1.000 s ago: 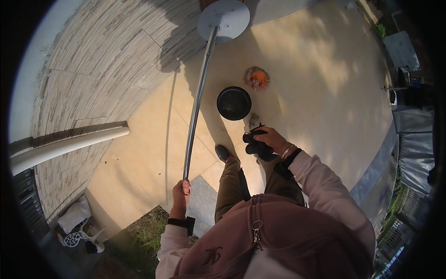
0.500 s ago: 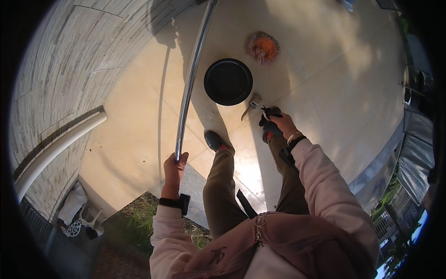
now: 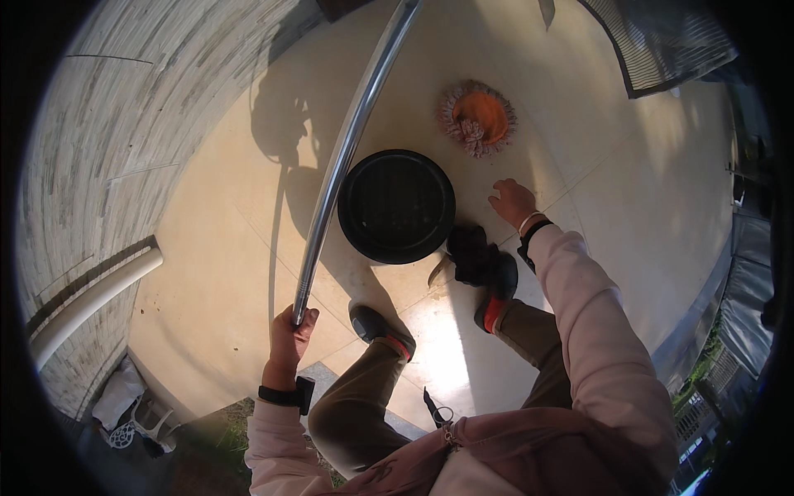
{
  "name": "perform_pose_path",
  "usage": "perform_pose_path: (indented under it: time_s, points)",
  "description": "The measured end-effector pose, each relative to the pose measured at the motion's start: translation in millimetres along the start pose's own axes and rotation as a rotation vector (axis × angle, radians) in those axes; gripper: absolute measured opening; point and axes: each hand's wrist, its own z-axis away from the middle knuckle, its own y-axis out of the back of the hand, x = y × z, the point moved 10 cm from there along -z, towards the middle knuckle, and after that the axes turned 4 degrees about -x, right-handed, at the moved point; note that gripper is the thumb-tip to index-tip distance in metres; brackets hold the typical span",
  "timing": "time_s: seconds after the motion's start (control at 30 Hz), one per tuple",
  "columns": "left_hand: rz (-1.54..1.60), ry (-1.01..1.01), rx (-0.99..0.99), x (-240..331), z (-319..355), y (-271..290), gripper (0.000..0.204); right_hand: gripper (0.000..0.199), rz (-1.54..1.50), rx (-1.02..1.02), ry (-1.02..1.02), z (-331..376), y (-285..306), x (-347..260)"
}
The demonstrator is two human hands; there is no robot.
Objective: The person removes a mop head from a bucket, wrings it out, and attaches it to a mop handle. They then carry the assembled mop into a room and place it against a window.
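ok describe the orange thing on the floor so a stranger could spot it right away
On the pale paved floor, find the round black bucket. Just beyond it, past the right hand, lies the mop head: a flat orange disc fringed with pinkish strands, the only brightly coloured thing there.

A pale concrete patio (image 3: 628, 207) fills most of the view, crossed by thin joint lines and lit by strong sun — a bright glare patch lies near its lower middle, with soft shadows toward its upper left. Left of the patio rises a grey brick wall (image 3: 107, 149), and a white pipe (image 3: 91, 298) runs along the wall's foot. Below the pipe, white plastic chairs (image 3: 132, 417) stand on dark ground. Off the patio's upper right corner sits a dark mesh panel (image 3: 662, 37) — to the right, greenery.
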Motion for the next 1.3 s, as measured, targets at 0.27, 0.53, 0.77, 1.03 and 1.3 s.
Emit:
perform_pose_path:
  time_s: [0.27, 0.53, 0.77, 1.03, 1.3]
  points:
    - [-0.445, 0.077, 0.07, -20.2, -30.3, 37.2, 0.017, 0.032, 0.004, 0.331, 0.208, -130.1, 17.6, -28.9]
    - [-0.468, 0.127, 0.08, -37.9, -35.6, 46.3, 0.023, 0.014, -0.959, 0.12, 0.296, -167.7, 83.2, 19.3]
    - [-0.563, 0.093, 0.052, -45.0, -41.7, 55.2, 0.026, 0.032, -1.737, -0.002, 0.284, -86.7, 176.4, 9.8]
    - [-0.571, 0.037, 0.032, -87.7, -38.9, 65.6, 0.028, 0.049, -1.844, -0.062, 0.455, -59.0, 189.4, -38.6]
    - [-0.774, 0.059, -0.017, -93.9, -28.0, 72.5, 0.025, 0.037, -1.496, -0.007, 0.608, -34.8, 200.8, -90.1]
